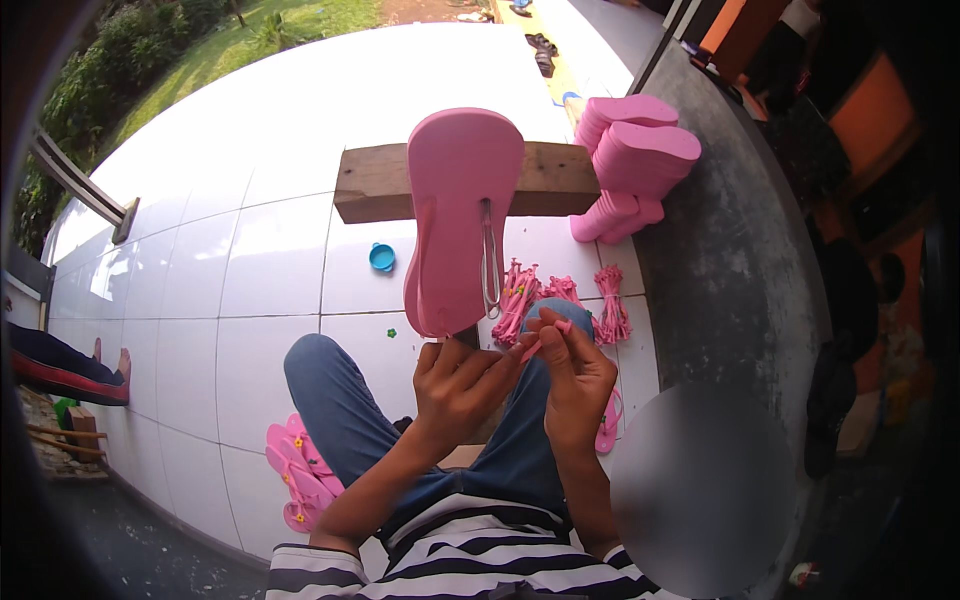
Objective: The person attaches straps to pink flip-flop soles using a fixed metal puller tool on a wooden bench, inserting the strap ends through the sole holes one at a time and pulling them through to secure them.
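Note:
A pink flip-flop sole rests over a wooden beam, its near end toward me. A looped metal wire tool lies along its right half, its far tip at a hole in the sole. A pink strip runs along the sole's left edge. My left hand is curled below the sole's near end, thumb and index finger closed at a small pink strap. My right hand is beside it, fingers pinching the same strap, whose end pokes up between the fingertips. Fingers hide much of the strap.
Bundles of pink straps lie by my right knee. Stacked pink soles stand at the beam's right end. Strapped pink flip-flops lie left of my leg. A blue cap sits on the tiles. Another person's foot shows far left.

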Motion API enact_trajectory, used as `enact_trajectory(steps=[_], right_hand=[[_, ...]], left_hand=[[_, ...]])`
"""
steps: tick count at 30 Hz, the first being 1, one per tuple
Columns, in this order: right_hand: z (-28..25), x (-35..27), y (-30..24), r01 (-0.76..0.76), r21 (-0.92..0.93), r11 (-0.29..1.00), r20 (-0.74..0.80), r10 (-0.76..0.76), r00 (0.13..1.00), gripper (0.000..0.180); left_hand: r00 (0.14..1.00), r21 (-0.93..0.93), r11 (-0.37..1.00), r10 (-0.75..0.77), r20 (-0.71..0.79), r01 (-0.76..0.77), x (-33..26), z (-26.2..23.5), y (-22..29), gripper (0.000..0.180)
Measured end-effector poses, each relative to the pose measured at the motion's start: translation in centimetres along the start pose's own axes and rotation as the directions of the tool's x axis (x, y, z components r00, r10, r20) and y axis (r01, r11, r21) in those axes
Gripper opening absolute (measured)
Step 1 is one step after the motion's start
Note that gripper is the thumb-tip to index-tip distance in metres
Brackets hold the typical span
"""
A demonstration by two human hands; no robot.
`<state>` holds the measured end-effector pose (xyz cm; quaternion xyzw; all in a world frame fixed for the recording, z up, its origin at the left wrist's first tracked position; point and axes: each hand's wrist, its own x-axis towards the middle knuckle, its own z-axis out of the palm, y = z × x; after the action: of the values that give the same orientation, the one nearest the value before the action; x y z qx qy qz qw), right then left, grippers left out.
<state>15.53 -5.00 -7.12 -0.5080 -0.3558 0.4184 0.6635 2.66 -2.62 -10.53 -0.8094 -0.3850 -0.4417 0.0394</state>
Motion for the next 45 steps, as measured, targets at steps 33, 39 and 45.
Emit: enact_trajectory(steps=[33, 39, 45], right_hand=[[1.9, 5.2, -1.5, 0.609, -0.189, 0.771, 0.45, -0.483, 0.751, 0.036], [5.5, 5.3, -3.5, 0.18, 0.121, 0.976, 0.403, -0.214, 0.89, 0.037], [5.5, 1.7, -3.0, 0.178, 0.125, 0.976, 0.235, -0.203, 0.951, 0.026]], left_hand=[[0.939, -0.763, 0.599, -0.341, 0.034, 0.245, 10.3, -4.5, -4.6, 0.028], [0.889, -0.811, 0.508, -0.457, 0.032, 0.29, 9.7, -4.2, -3.4, 0.032], [0.803, -0.814, 0.463, -0.596, 0.005, 0.349, 6.9, -4.4, -0.4, 0.029]])
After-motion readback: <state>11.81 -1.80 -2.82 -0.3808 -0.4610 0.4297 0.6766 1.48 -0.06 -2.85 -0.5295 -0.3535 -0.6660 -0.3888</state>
